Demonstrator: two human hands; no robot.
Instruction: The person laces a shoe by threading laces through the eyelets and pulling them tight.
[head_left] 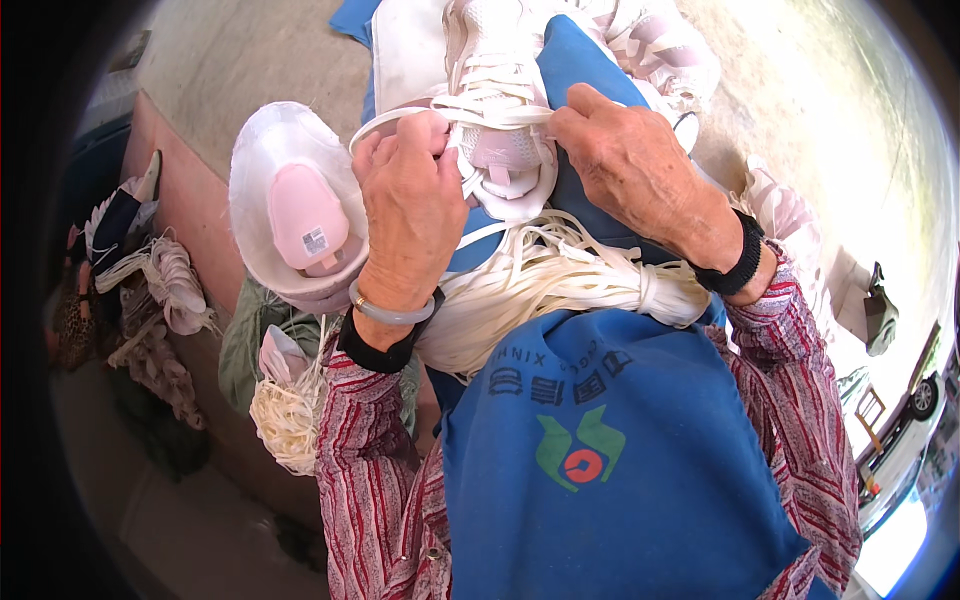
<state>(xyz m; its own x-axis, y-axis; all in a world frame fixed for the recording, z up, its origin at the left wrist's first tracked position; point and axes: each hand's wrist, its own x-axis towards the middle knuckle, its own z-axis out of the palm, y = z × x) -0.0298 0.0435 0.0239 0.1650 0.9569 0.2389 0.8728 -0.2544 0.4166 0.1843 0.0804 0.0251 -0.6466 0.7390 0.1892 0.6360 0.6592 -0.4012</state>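
The left hand (pixel 410 200) and right hand (pixel 640 165) each pinch the white lace (pixel 495 113) of the pale sneaker (pixel 505 150) between them. Unequal pull could set the lace askew; slack could tangle with the lace bundle (pixel 570 275).

You are working in what seems a shoe workshop, open to outdoors: a bundle of white laces (pixel 590 282) is lying against your blue apron (pixel 660 500), tied pale shoe parts (pixel 175 285) are lying at left, and a car (pixel 897 428) is standing beyond the floor (pixel 830 90).
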